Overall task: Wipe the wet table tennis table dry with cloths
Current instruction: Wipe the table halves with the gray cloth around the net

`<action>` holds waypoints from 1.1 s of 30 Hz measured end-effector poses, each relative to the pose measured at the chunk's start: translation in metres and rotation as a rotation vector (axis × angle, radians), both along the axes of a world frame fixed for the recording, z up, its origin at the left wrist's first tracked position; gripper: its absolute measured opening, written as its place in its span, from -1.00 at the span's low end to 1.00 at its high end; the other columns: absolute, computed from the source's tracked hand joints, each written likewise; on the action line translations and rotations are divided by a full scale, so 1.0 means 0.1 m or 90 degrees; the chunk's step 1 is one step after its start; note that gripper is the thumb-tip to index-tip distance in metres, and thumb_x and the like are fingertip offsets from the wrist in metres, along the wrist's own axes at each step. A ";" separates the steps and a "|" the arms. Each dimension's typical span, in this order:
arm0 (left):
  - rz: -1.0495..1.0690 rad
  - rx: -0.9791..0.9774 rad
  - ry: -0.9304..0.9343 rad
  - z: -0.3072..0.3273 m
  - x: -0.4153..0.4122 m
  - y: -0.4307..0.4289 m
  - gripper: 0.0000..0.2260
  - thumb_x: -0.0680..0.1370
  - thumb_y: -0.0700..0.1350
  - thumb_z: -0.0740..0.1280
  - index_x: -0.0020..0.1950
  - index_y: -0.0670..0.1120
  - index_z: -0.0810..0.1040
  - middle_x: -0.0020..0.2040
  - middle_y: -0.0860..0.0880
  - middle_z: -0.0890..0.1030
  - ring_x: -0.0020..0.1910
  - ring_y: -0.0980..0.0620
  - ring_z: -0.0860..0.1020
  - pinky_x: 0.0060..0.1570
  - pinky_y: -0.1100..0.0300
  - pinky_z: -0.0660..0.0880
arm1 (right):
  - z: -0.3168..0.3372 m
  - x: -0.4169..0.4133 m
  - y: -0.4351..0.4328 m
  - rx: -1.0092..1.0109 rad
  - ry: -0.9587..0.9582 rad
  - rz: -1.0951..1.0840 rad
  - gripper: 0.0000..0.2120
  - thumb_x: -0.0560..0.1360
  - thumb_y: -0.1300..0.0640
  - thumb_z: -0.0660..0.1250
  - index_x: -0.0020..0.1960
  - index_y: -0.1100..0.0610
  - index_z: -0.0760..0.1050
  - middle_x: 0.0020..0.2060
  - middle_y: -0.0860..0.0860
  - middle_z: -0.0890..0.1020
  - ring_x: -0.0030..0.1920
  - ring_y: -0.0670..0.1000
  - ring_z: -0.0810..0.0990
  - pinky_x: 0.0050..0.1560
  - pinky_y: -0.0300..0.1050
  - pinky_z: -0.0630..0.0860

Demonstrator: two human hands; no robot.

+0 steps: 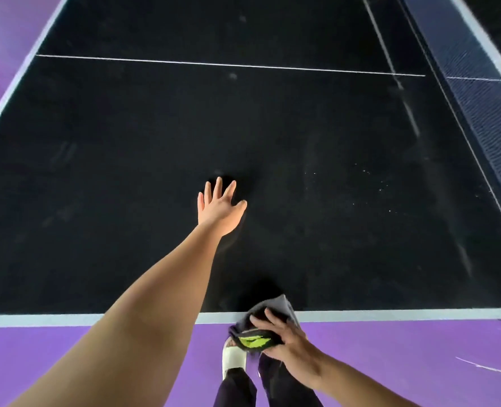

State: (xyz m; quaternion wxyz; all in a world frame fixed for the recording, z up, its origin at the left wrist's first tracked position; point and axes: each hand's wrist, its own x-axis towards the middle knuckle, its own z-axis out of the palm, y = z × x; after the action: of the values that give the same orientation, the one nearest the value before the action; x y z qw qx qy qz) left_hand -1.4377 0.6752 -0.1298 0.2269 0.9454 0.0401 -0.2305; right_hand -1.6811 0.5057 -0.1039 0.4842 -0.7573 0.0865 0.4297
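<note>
While the black table tennis table [126, 136] stretches ahead from its pale near rim, the only cloth in view sits right at that rim, at six o'clock in the head view: a crumpled grey-and-black cloth bundle [275, 304] with a lime-green patch. The person's right hand [281, 333] grips it, fingers curled over the top and thumb beneath, half over the table's edge and half over the purple floor [67, 362]. A white shoe [234, 358] shows just below it.

The left hand [220, 208] is bare and holds nothing. Its fingers are straight and fanned, the palm faces down over the middle of the near half, and whether it touches the surface cannot be told. From the cloth it lies at about eleven o'clock, well apart.

Pale specks [375, 183], probably water drops, lie at about one o'clock from the cloth, toward the dark blue net [478, 113], which runs along the right from twelve down to three o'clock. Faint streaks show beside the net.

Judged from this, the right hand is the nearer one to the damp patch, and the coming stroke would push the bundle forward and right, away from the rim. Wiping looks far from finished.
</note>
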 end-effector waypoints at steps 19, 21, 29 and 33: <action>0.361 0.134 -0.047 -0.26 -0.31 -1.28 -0.42 0.62 0.29 -0.19 0.62 0.21 -0.22 0.66 0.02 -0.21 0.61 -0.13 -0.30 0.52 -0.24 -0.30 | 0.85 2.82 -2.24 -0.113 -0.215 -0.565 -0.76 0.58 -0.08 0.30 0.14 0.04 0.54 0.03 0.03 0.64 0.08 0.12 0.62 0.25 0.12 0.52; 0.373 0.168 -0.063 -0.32 -0.28 -1.29 -0.41 0.62 0.30 -0.17 0.62 0.22 -0.21 0.66 0.03 -0.19 0.61 -0.13 -0.28 0.52 -0.24 -0.28 | 0.79 3.23 -2.37 -0.201 -0.298 -0.516 -0.69 0.62 -0.07 0.22 0.26 0.08 0.50 0.04 -0.01 0.58 0.09 0.08 0.57 0.19 0.01 0.49; 0.408 0.231 -0.098 -0.45 -0.23 -1.30 -0.41 0.61 0.32 -0.09 0.62 0.28 -0.15 0.66 0.06 -0.10 0.62 -0.08 -0.23 0.54 -0.19 -0.24 | -0.30 4.76 -2.22 -0.480 -0.331 -0.132 -0.49 0.65 -0.04 0.11 0.57 -0.14 0.12 0.61 -0.10 0.06 0.60 -0.02 -0.03 0.51 0.28 -0.11; 0.419 0.246 -0.104 -0.51 -0.22 -1.31 -0.38 0.55 0.35 -0.15 0.61 0.29 -0.13 0.66 0.08 -0.07 0.63 -0.05 -0.21 0.54 -0.18 -0.21 | -0.46 5.57 -1.89 -0.485 -0.325 -0.146 -0.54 0.65 -0.09 0.07 0.53 -0.27 0.17 0.61 -0.15 0.01 0.61 -0.05 -0.13 0.50 0.34 -0.23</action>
State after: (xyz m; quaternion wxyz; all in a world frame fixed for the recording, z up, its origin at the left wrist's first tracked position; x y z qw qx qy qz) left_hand -1.4602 0.5439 -0.1812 0.1087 0.9225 0.3658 -0.0577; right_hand -1.1246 0.3169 -0.1503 0.2221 -0.9480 0.1992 0.1107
